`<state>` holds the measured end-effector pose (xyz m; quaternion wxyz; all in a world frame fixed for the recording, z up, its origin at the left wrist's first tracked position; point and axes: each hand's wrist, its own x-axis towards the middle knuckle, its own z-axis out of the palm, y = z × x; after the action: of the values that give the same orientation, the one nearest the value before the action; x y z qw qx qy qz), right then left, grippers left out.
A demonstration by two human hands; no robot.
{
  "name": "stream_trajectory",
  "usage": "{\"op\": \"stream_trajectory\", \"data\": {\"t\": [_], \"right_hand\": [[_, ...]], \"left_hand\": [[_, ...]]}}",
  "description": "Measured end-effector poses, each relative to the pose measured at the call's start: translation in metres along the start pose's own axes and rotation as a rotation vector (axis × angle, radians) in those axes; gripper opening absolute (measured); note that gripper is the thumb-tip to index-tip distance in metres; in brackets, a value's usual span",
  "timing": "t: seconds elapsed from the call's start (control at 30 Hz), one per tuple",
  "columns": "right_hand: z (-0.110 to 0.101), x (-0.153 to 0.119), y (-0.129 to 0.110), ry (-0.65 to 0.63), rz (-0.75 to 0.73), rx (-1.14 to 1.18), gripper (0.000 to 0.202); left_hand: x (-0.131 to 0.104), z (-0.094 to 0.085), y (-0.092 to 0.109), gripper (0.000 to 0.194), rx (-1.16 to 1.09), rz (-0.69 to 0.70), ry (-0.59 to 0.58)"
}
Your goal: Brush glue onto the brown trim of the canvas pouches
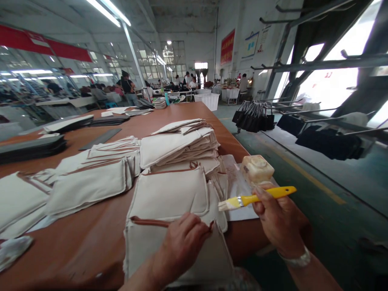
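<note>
My right hand (277,220) grips a yellow-handled paintbrush (280,192) whose pale bristles point left, over the edge of a white sheet (239,212). Closed over the nearest cream fabric panel (145,254), my left hand (183,242) pinches its brown-trimmed upper edge near the right corner. That panel overlaps another cream panel (172,192) with a stitched border. Behind them rises a tall pile of similar cream panels (178,145). A yellowish, stained plastic container (257,169) stands just beyond my right hand; its contents are hidden from this angle.
More cream panels (87,188) lie fanned out at the left of the brown-covered table (91,250). Dark flat pieces (33,147) are stacked farther left. A metal rack (321,64) with dark hanging pieces (254,119) stands to the right, across the green floor. People work in the background.
</note>
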<state>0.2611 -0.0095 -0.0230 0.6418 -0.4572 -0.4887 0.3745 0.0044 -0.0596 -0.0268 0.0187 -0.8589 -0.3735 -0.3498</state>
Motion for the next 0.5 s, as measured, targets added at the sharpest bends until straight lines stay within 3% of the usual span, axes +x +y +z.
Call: {"op": "stream_trajectory", "data": {"t": [0.07,0.13,0.23,0.37,0.5], "right_hand": [[0.0,-0.003,-0.003,-0.031,0.057,0.054,0.04],[0.003,-0.008,-0.004,-0.068,0.081,0.063,0.039],[0.004,-0.016,-0.005,-0.162,0.082,0.005,0.036],[-0.008,-0.022,-0.01,-0.384,0.071,-0.097,0.034],[-0.022,-0.021,-0.023,-0.36,0.031,-0.104,0.03]], "left_hand": [[-0.002,-0.004,0.007,0.02,0.133,0.181,-0.028],[-0.003,-0.008,0.012,0.023,0.19,0.248,-0.077],[-0.004,-0.013,0.015,0.021,0.204,0.277,-0.065],[-0.006,-0.013,0.014,0.019,0.2,0.31,-0.034],[-0.007,-0.009,0.014,0.017,0.162,0.307,-0.004]]}}
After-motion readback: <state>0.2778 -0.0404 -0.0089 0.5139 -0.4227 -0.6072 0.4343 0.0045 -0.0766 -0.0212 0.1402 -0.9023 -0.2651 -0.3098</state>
